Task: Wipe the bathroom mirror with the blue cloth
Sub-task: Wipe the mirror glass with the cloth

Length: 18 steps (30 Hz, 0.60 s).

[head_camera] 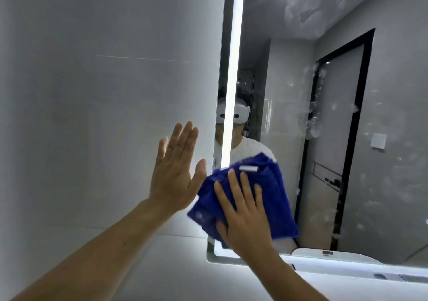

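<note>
Overhead, smeared mirror (347, 138) beside white wall (92, 92)

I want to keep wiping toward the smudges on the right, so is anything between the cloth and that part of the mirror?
Nothing visible. The right hand presses the blue cloth flat on the mirror, and the glass to the smudges is bare. The left hand is on the wall.

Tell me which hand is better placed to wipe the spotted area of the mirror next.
Right. The right hand already presses the blue cloth flat against the mirror, on the spots' side. The left hand is open, held up in front of the wall, holding nothing.
</note>
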Tool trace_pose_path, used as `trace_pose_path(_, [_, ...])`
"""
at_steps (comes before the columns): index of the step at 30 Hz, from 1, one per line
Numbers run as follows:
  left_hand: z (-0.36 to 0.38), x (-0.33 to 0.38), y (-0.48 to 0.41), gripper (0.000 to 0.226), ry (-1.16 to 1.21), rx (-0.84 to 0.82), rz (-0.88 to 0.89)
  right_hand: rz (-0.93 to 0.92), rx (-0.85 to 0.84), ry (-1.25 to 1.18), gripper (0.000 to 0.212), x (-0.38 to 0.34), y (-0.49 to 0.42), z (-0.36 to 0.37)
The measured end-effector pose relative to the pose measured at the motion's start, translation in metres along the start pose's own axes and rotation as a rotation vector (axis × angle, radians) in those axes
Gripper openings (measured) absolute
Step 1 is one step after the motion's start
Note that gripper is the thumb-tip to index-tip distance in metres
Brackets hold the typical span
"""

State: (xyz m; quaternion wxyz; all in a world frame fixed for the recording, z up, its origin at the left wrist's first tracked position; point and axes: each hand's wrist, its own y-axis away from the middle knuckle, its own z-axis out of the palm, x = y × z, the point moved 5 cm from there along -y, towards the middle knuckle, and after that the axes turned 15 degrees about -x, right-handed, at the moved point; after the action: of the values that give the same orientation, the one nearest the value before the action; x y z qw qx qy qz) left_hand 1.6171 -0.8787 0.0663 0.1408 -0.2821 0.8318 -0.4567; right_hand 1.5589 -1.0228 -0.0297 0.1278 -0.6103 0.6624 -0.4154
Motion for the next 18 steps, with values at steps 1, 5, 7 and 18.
trace_pose_path(1, [0.002,-0.001,0.001,0.062,0.002,-0.008,-0.004,-0.033,-0.031,0.032,0.059,-0.006,0.018,0.015])
trace_pose_path(5, [0.002,-0.003,0.003,0.065,-0.007,-0.04,-0.008,-0.149,-0.144,0.155,0.062,-0.01,0.077,0.056])
trace_pose_path(7, [0.0,-0.003,0.002,0.065,-0.004,-0.047,-0.007,-0.206,-0.176,0.17,0.061,-0.004,0.088,0.057])
trace_pose_path(18, [-0.028,0.006,-0.012,0.062,-0.009,0.011,0.012,0.13,0.107,-0.107,0.063,0.062,-0.072,-0.088])
